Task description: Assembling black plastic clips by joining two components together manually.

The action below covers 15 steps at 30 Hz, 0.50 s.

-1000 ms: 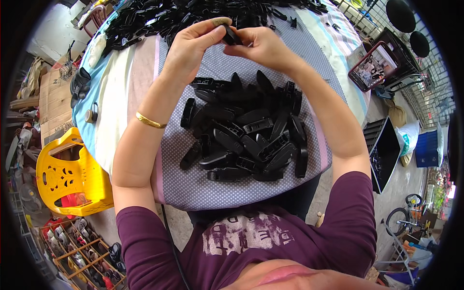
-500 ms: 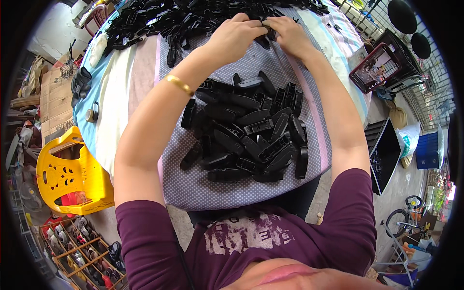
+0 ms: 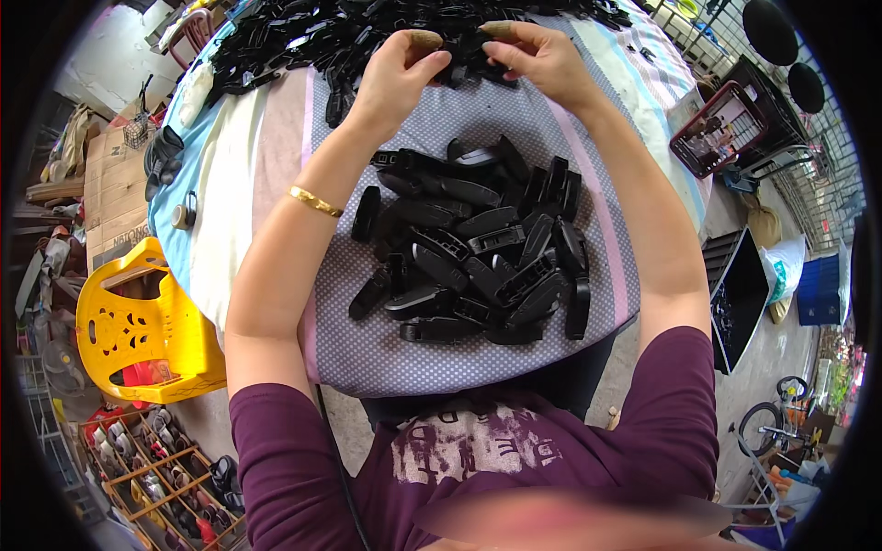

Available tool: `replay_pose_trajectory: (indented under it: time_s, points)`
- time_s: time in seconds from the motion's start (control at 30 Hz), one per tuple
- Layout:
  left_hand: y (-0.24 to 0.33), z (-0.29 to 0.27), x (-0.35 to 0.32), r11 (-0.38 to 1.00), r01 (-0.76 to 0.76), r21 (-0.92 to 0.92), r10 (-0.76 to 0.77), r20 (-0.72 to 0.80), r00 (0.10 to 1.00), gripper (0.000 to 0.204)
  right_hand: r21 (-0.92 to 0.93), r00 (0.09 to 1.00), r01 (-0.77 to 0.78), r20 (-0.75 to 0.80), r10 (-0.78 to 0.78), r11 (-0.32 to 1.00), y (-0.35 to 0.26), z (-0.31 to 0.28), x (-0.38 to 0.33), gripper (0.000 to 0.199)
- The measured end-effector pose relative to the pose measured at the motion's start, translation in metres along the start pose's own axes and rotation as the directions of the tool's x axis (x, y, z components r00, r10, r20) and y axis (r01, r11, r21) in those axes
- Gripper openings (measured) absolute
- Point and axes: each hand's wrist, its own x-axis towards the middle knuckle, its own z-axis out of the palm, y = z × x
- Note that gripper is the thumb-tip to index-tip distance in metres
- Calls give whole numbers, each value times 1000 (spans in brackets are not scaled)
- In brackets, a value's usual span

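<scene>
Over the near edge of a large far heap of black plastic parts (image 3: 285,46), both my hands are raised with a gap between them. My left hand (image 3: 400,78) has its thumb and index finger apart, and I see nothing held in it. Facing it, my right hand (image 3: 547,64) also has thumb and index finger apart; dark parts lie behind the fingertips. A brownish covering shows on the index fingertips of both hands. Nearer me, between my forearms, lies a smaller pile of longer, curved black plastic pieces (image 3: 496,220) on the dotted grey cloth (image 3: 367,363).
A yellow plastic chair (image 3: 138,321) stands at the left of the table. A phone on a stand (image 3: 718,133) is at the right edge, with a black open bin (image 3: 735,298) below. A round-lidded item (image 3: 184,213) and dark straps (image 3: 163,156) lie on the left cloth.
My hands were together, fingers meeting on something at the far heap. Now they have moved apart, the left one leftward and nearer me. The near pile looks the same.
</scene>
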Motion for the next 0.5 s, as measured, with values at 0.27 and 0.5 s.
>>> replay_pose_trajectory:
  time_s: [0.27,0.5]
  points:
    - [19,-13,-13,915,194,-354,-145,162,976,32,-63,987,142,-66,-146,988,-47,44,-19,30]
    - [21,-11,-18,997,39,-68,-34,71,997,31,-64,987,139,-69,-143,988,-45,45,-20,33]
